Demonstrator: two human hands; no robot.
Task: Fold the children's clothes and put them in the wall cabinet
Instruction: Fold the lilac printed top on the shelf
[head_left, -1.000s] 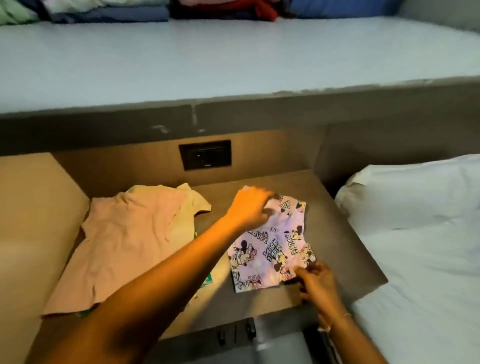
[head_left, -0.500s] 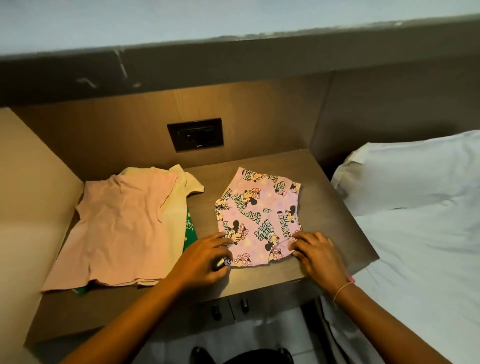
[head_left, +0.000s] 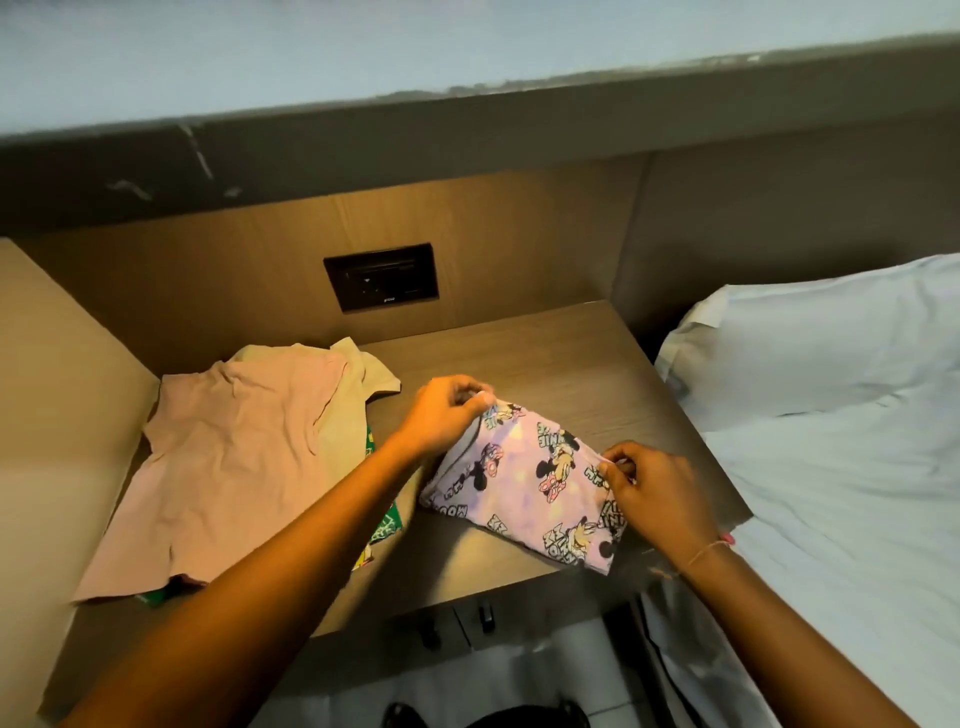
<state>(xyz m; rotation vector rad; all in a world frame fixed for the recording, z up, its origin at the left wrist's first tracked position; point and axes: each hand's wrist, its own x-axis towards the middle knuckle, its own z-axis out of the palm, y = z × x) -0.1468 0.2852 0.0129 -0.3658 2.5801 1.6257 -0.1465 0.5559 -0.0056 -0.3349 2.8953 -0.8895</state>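
Small lilac shorts with a cartoon mouse print (head_left: 530, 483) lie partly lifted on the wooden nightstand top (head_left: 561, 358). My left hand (head_left: 441, 415) pinches their far left corner and holds it raised. My right hand (head_left: 649, 493) pinches the right edge of the same shorts, near the nightstand's right side. To the left lies a flat pile of clothes: a pink shirt (head_left: 228, 467) on top, a pale yellow shirt (head_left: 358, 369) under it, and a green printed garment (head_left: 384, 525) peeking out below.
A dark socket plate (head_left: 382, 278) sits in the wooden back panel. A grey ledge (head_left: 467, 124) overhangs the nightstand. A bed with a white pillow (head_left: 810, 338) and white sheet (head_left: 857, 545) adjoins on the right. A wooden wall (head_left: 57, 415) closes the left side. Drawer handles (head_left: 485, 610) show below the front edge.
Both hands left the near edge of the flat shorts. They now grip the left corner and right edge, and the shorts are lifted and turned at a slant.
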